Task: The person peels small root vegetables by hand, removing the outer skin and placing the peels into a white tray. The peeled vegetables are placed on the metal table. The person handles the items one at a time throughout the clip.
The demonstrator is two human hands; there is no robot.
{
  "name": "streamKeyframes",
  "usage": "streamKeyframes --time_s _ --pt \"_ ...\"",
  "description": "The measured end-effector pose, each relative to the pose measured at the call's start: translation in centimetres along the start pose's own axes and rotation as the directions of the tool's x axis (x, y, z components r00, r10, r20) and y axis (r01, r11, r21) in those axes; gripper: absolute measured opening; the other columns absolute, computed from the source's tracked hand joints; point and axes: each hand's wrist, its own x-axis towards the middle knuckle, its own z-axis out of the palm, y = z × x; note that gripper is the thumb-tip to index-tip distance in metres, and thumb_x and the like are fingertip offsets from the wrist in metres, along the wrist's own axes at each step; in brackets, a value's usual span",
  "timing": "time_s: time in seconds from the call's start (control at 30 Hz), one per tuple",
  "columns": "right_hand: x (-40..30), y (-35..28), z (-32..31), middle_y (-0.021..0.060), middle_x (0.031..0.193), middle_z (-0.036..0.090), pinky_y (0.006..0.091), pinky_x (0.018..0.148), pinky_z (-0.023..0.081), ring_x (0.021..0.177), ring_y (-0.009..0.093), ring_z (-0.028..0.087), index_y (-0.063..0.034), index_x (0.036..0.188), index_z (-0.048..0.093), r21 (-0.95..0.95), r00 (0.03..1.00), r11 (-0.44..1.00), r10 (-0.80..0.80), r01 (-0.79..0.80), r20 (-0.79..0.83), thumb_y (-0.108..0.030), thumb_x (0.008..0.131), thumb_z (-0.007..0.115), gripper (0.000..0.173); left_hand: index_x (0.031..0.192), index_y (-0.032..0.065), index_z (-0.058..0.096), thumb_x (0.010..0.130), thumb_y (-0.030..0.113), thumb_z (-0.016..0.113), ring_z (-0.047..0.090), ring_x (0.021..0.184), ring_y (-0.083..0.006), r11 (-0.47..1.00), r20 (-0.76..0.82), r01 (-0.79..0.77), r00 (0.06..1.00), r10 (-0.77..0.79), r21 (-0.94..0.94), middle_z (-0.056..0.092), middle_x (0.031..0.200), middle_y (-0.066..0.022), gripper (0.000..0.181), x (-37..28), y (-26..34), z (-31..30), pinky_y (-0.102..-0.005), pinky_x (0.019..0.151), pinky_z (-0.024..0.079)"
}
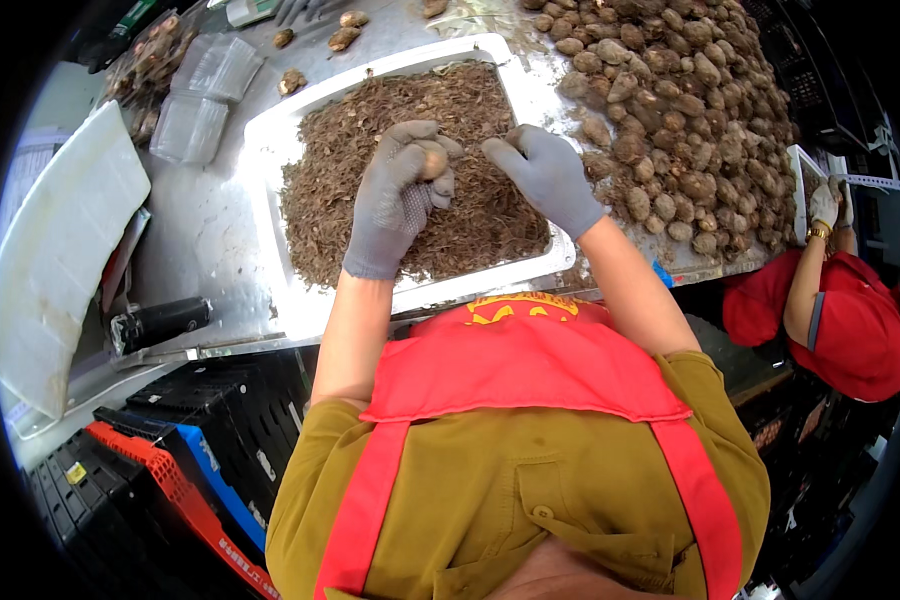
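My left hand [399, 199], in a grey knitted glove with a dotted palm, is closed round a small brownish taro corm [433, 160]. Just right of it my right hand [544, 172], gloved in grey too, has its thumb and forefinger near each other; whether anything small is between them cannot be told. Both hands are above a white foam box [259, 176] filled with brown fibrous peelings [330, 180]. To the right a large heap of unpeeled taro corms [690, 105] lies on the metal table [187, 255].
Clear plastic trays [189, 127] and a few loose corms [343, 38] lie beyond the box. A black roll [161, 322] rests at the table's left edge, near a foam lid [67, 247]. Black crates [217, 405] stand below. At right works a person in red [855, 322].
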Motion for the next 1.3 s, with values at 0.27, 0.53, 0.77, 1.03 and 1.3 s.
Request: streamKeyframes --time_s 0.27,0.53,0.77,1.03,1.3 --pt "-1.2 1.2 -0.4 0.0176 0.081 0.064 0.0382 0.069 0.048 0.075 0.032 0.062 -0.0025 0.084 0.07 0.157 0.999 0.987 -0.036 0.039 -0.019 -0.044 0.088 0.064 0.043 0.119 -0.0005 0.055 0.105 0.043 0.03 0.056 0.055 -0.015 0.965 -0.063 0.126 0.988 -0.144 -0.23 0.065 0.088 -0.018 0.052 1.3 -0.9 -1.2 -0.0226 0.048 0.046" --pt "-1.7 -0.3 -1.7 0.0179 0.075 0.064 0.0386 0.068 0.048 0.073 0.033 0.064 -0.002 0.084 0.069 0.126 0.992 0.985 0.116 -0.121 0.041 -0.049 0.086 0.064 0.047 0.116 0.0029 0.058 0.099 0.063 0.027 0.056 0.049 -0.018 0.95 -0.059 0.266 0.959 -0.278 -0.161 0.065 0.078 -0.0143 0.07 1.7 -1.5 -1.2 -0.0258 0.044 0.046" --pt "-1.3 -2.1 -2.2 0.0165 0.074 0.065 0.039 0.069 0.05 0.072 0.032 0.065 -0.0025 0.083 0.068 -0.021 0.987 0.999 0.046 -0.043 0.154 -0.059 0.082 0.063 0.057 0.119 0.0022 0.056 0.102 0.055 0.028 0.059 0.064 -0.0162 0.961 0.119 0.248 0.965 -0.234 -0.121 0.062 0.087 -0.0128 0.062 2.0 -2.2 -0.6 -0.0271 0.052 0.049" --pt "-0.3 -2.7 -0.8 0.014 0.069 0.065 0.0438 0.061 0.051 0.065 0.034 0.065 -0.007 0.07 0.069 -0.348 0.953 0.918 -0.084 0.187 0.291 -0.056 0.088 0.055 0.053 0.124 0.0 0.052 0.105 0.032 0.036 0.058 0.081 -0.0106 0.936 -0.029 0.136 0.991 -0.134 0.324 0.058 0.094 -0.0041 0.041 1.1 -2.5 2.6 -0.0243 0.073 0.05" --pt "-1.3 -1.9 -0.5 0.011 0.067 0.065 0.0426 0.059 0.049 0.063 0.032 0.064 -0.0096 0.07 0.068 -0.25 0.926 0.902 -0.297 0.353 0.234 -0.04 0.094 0.051 0.042 0.113 -0.0001 0.058 0.106 0.038 0.031 0.057 0.075 -0.0101 0.842 -0.032 -0.045 0.997 0.073 0.538 0.057 0.087 -0.0045 0.047 2.0 -3.7 2.3 -0.0276 0.071 0.05"
